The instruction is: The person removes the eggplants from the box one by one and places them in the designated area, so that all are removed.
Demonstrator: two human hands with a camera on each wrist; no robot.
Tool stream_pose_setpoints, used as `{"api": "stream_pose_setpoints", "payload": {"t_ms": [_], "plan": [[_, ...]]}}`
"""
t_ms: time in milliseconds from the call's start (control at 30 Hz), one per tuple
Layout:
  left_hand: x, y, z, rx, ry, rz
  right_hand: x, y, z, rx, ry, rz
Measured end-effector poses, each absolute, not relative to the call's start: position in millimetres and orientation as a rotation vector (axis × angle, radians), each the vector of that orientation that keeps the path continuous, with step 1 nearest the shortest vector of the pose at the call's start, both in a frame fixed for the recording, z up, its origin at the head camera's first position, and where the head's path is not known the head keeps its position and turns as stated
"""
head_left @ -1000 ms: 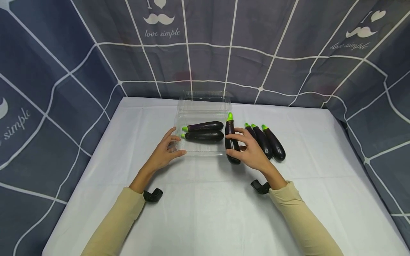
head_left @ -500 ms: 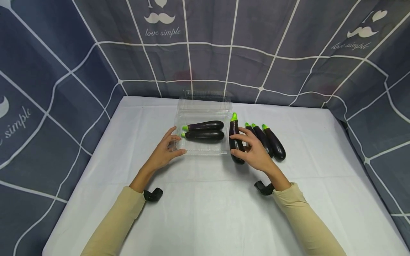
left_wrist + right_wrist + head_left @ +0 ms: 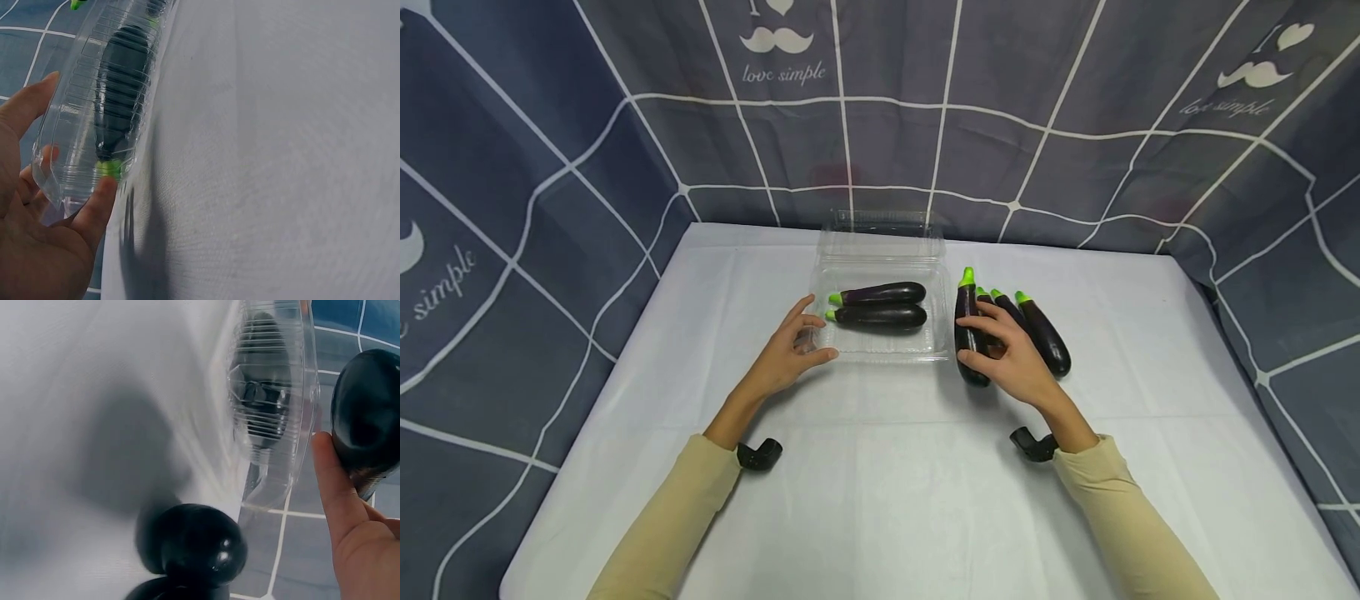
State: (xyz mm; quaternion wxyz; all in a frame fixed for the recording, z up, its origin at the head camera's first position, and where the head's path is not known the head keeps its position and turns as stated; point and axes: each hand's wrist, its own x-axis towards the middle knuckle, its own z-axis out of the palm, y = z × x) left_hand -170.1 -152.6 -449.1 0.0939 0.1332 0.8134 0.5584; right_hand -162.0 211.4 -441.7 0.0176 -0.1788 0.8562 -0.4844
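Observation:
My right hand (image 3: 1011, 360) grips a dark purple eggplant (image 3: 967, 304) with a bright green cap, thumb on its near side. In the right wrist view this eggplant (image 3: 369, 406) is held up off the white cloth. A clear plastic clamshell container (image 3: 880, 350) stands with its lid raised at the back. Inside it lie two eggplants (image 3: 880, 317) side by side, green caps to the left. My left hand (image 3: 782, 358) holds the container's left end; in the left wrist view, the thumb and fingers span the container's end wall (image 3: 59, 159).
Right of the held eggplant, several more eggplants (image 3: 1045, 333) lie together on the white-covered table (image 3: 880, 500), partly hidden by my right hand. A dark grey checked curtain (image 3: 895, 142) hangs along the back and both sides.
My right hand has moved right with the eggplant, from the container's right edge toward the loose eggplants. My left hand and the two eggplants in the container have stayed put.

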Motion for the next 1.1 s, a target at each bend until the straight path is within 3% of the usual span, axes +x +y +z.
{"api": "stream_pose_setpoints", "payload": {"t_ms": [1100], "plan": [[-169,-152,-451,0.403,2.425,1.657,-152,233,-450,-0.392,2.664,-1.514]]}}
